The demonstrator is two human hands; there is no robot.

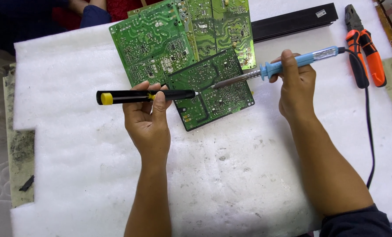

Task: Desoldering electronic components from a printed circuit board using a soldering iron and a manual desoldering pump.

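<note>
Pliers right, black bar behind boards

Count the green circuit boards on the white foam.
3. A small dark one lies in front under both tool tips, a large one behind it to the left, and another behind to the right. More may be hidden underneath.

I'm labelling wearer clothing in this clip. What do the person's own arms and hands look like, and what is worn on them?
Both hands, the left hand and the right hand, are bare: no gloves, rings or watch show. The forearms are uncovered. A dark navy sleeve covers the right upper arm at the frame's bottom edge; no sleeve shows on the left arm.
</note>
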